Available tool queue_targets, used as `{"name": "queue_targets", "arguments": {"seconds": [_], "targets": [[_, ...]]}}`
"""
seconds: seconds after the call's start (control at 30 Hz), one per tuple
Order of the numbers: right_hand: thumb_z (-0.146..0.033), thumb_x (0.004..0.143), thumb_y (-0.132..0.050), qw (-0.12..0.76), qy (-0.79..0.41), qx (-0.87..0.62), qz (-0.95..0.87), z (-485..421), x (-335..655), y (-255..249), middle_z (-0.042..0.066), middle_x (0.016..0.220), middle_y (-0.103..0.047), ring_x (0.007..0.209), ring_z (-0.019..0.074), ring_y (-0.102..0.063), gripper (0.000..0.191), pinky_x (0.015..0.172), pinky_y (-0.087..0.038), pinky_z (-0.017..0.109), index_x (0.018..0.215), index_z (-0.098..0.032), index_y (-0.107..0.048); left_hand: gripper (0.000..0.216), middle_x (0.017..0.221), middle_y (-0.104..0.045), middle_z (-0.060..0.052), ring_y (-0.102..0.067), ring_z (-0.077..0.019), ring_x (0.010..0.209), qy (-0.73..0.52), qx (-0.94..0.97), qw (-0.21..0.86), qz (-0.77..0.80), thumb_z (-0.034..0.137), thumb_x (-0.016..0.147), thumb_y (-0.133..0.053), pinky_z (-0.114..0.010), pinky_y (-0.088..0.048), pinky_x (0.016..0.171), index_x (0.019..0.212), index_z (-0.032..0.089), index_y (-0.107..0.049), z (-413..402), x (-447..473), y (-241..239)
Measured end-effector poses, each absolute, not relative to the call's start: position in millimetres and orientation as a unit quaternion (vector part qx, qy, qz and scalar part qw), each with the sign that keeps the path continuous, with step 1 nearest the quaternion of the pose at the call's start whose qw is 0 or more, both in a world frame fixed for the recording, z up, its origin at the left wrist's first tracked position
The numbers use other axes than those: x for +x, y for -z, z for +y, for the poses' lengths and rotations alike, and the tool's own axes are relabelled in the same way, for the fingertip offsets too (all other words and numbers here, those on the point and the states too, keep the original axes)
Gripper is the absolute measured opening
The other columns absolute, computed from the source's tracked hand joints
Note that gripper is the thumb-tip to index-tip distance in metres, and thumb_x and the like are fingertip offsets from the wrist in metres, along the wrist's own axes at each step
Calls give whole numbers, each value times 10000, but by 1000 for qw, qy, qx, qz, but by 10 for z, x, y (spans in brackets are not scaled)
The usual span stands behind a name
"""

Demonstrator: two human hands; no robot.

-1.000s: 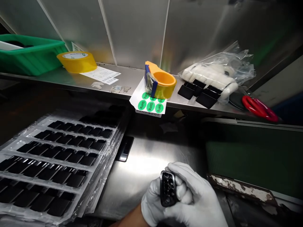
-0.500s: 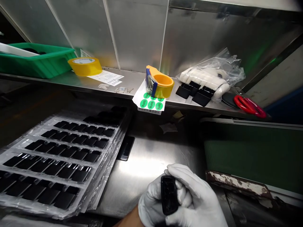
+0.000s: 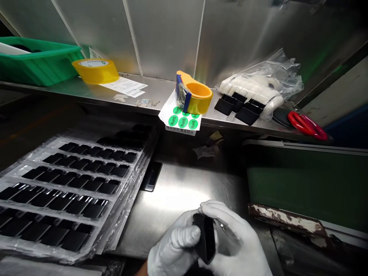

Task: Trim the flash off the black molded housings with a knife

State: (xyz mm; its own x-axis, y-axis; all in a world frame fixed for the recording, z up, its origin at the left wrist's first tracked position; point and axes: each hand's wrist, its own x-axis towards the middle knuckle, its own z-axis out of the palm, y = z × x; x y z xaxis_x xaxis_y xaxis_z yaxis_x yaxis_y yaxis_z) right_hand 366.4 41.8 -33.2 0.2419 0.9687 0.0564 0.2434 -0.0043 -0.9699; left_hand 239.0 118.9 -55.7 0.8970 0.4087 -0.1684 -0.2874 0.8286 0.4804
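Observation:
Both my hands wear white gloves and meet at the lower middle of the view. Between them is a small black rectangular plastic part (image 3: 204,237) with rounded corners, held upright and slightly tilted. My left hand (image 3: 175,245) grips its left side, the thumb lying against its edge. Around the top and right side curl the fingers of my right hand (image 3: 238,241). A small shiny bit shows between the right fingers, too small to name. To the left lies a stack of clear plastic trays (image 3: 107,214) with rows of similar black parts (image 3: 77,237).
A metal shelf (image 3: 161,107) across the back bears a green bin (image 3: 48,65), a yellow tape roll (image 3: 97,76), a tape dispenser (image 3: 198,96), RoHS stickers (image 3: 183,122), bagged white gloves (image 3: 250,86) and red-handled scissors (image 3: 307,124). A phone (image 3: 151,176) lies beside the trays. At right runs a green conveyor belt (image 3: 304,184).
The black part has turned between my hands, and my left thumb now rests on its left edge. My left hand has shifted left. The camera view has moved slightly.

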Motion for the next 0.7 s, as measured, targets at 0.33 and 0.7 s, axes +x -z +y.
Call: {"name": "queue_targets", "arguments": {"seconds": [0.33,0.7], "targets": [[-18,675,-670,493,-181,-576,-627,535,3583,95,-1,1003,-699,983,192,-672,564,868,-566,302,1140,-311,-541,426,693,-554,-65,-491,-163,674,-170,122,977,26,497,659,-743,-290,-367,711,723,81,-677,1073,2494,672],[-22,596,-727,493,-200,-557,-638,529,3584,77,10,968,-680,939,189,-654,581,824,-543,292,1118,-238,-590,311,582,-458,-20,-479,-156,627,-197,86,977,-14,425,772,-687,-256,-365,591,735,116,-701,970,2568,634]]}}
